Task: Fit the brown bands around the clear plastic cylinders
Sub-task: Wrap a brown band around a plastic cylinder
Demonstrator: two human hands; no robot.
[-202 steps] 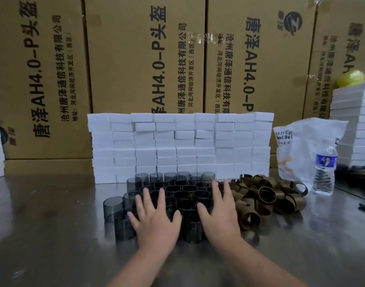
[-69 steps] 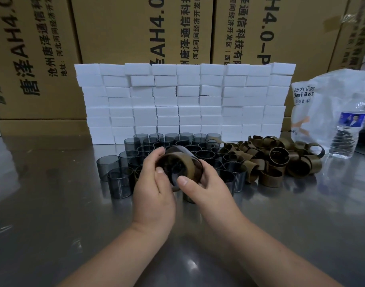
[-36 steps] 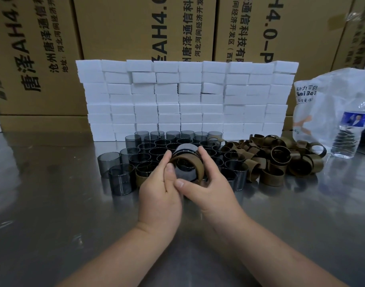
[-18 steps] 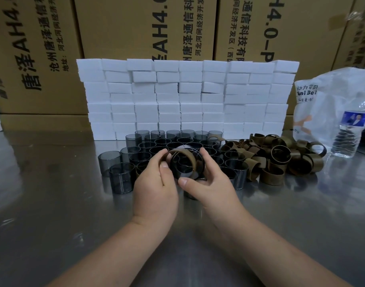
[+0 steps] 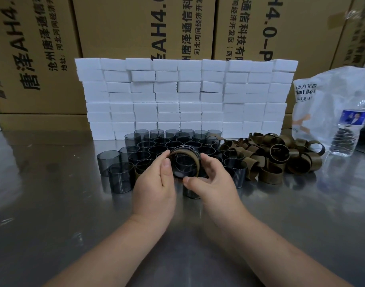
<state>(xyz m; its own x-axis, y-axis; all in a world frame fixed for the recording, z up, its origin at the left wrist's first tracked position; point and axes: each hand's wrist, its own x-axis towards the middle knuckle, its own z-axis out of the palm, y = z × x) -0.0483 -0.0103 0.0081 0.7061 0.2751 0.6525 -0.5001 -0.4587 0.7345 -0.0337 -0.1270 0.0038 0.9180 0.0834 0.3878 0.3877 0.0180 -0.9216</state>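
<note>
Over a steel tabletop (image 5: 53, 204), left hand (image 5: 154, 187) and right hand (image 5: 214, 183) are pinching a tilted clear cylinder (image 5: 183, 165) to ease a brown band (image 5: 195, 160) around it, loose bands (image 5: 276, 160) heaped within reach.

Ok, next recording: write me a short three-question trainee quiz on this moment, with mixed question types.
1. True or false: the left hand and the right hand both grip the held cylinder that the brown band curls around.
2. The loose bands lie: A) left of the standing cylinders, B) right of them, C) nearer than the hands.
3. Fill in: the water bottle stands on the table at the far ____.
Key: 1 true; 2 B; 3 right.
</note>
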